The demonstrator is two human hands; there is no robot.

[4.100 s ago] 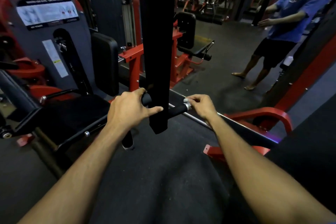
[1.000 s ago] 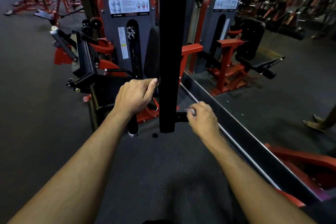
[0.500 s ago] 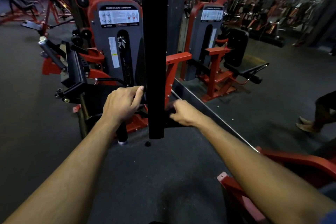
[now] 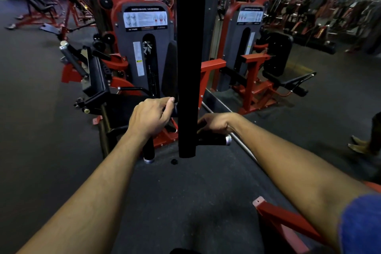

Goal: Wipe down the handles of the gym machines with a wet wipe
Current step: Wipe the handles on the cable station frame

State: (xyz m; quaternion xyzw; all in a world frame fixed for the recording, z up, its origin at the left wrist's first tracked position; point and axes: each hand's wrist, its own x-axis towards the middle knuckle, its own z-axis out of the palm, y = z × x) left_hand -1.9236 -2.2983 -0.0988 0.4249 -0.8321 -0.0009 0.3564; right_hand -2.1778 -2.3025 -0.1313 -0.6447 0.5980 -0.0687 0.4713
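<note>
A black upright post (image 4: 192,68) hangs in front of me with a black handle on each side. My left hand (image 4: 150,118) grips the left handle (image 4: 148,151), whose lower end with a silver cap sticks out below my fist. My right hand (image 4: 214,122) curls round the inner part of the right handle (image 4: 214,140), close to the post. That handle's outer end with its silver cap is bare. The fingertips of my right hand are hidden behind the post. No wet wipe shows in this view.
A red and grey leg machine (image 4: 144,47) with a black seat stands just behind the handles. A wall mirror (image 4: 288,47) on the right reflects it. A red frame bar (image 4: 288,220) lies low right. A person's feet (image 4: 362,144) stand at the right edge.
My right hand has slid inward along the right handle from its capped end to the post. My view has swung left. My left hand keeps its grip.
</note>
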